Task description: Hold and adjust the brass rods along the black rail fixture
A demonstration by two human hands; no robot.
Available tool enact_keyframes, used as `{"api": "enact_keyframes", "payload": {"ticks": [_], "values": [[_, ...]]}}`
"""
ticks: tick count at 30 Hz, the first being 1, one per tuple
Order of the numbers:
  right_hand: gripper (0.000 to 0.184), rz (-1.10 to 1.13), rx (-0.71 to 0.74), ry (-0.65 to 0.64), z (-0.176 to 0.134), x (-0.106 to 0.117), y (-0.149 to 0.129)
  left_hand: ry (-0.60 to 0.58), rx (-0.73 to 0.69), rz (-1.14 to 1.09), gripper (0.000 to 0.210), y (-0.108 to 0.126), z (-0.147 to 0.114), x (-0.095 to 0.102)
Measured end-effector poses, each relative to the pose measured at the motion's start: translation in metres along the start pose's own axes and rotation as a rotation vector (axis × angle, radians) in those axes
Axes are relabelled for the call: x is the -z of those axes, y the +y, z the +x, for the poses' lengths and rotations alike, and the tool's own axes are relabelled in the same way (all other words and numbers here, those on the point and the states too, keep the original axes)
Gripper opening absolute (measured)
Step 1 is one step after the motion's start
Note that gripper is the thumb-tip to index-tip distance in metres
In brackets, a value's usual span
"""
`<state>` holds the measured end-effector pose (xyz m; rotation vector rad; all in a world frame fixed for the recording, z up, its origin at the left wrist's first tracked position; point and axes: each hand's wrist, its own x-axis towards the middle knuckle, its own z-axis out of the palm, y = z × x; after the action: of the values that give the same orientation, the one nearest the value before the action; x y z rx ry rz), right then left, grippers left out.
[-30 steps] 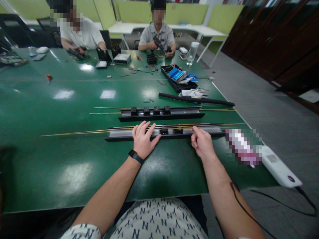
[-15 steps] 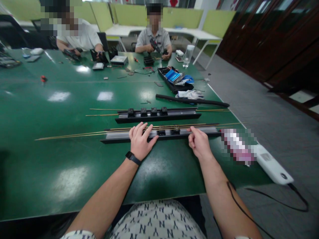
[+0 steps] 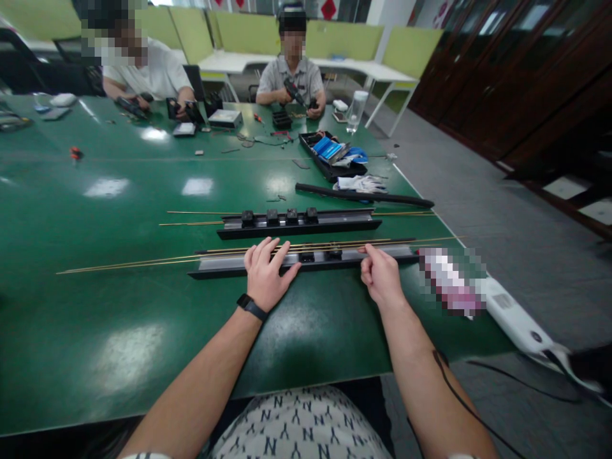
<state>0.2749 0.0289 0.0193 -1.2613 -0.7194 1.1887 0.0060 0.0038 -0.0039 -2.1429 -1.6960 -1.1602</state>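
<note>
My left hand [image 3: 268, 274] lies over the nearer black channel rail [image 3: 220, 262], fingers spread across the thin brass-coloured rods [image 3: 129, 263] that run along it. Part of the rail and rods is hidden beneath that hand. Toward the rail's right end, my right hand [image 3: 381, 273] has its fingers curled, the index finger reaching to the rods. Whether it pinches a rod there cannot be made out. Between the hands, dark blocks [image 3: 334, 251] sit in the rail's silvery channel. Just beyond lies a second rail [image 3: 299, 227] with several black blocks [image 3: 272, 217] and more rods.
Behind the rails lie a long black strip [image 3: 363, 195], white gloves [image 3: 361, 184] and a black tray [image 3: 329, 167] with blue items. A white power strip [image 3: 509, 315] lies at right by the table edge. Two people [image 3: 292, 80] handle tools across the green table [image 3: 119, 217].
The whole view has shifted slightly, so things sit a little further left. My hands keep nearly the same places on the rail and rods.
</note>
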Motion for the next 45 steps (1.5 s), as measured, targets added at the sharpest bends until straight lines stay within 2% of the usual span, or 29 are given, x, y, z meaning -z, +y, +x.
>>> {"api": "enact_keyframes", "payload": {"ticks": [8, 16, 29, 36, 42, 45], "values": [[0.030, 0.014, 0.009, 0.052, 0.0006, 0.0000, 0.0008, -0.003, 0.007, -0.006, 0.045, -0.0002, -0.0002, -0.0008], [0.030, 0.051, 0.020, 0.159, 0.0027, 0.0011, -0.0030, 0.001, -0.006, 0.025, 0.045, 0.0003, -0.0003, 0.0005], [0.037, -0.031, -0.028, -0.078, -0.0025, -0.0024, 0.0029, 0.011, -0.007, 0.017, 0.044, 0.0007, 0.0001, 0.0009], [0.031, 0.026, -0.022, 0.014, -0.0006, 0.0006, 0.0002, 0.014, -0.010, 0.023, 0.044, 0.0011, 0.0006, 0.0012], [0.035, -0.015, -0.035, -0.085, -0.0041, -0.0026, 0.0013, 0.006, -0.002, 0.015, 0.045, 0.0002, 0.0001, -0.0001], [0.035, -0.005, -0.042, -0.059, -0.0035, -0.0026, 0.0007, 0.004, -0.002, 0.013, 0.045, -0.0005, -0.0002, -0.0004]]}}
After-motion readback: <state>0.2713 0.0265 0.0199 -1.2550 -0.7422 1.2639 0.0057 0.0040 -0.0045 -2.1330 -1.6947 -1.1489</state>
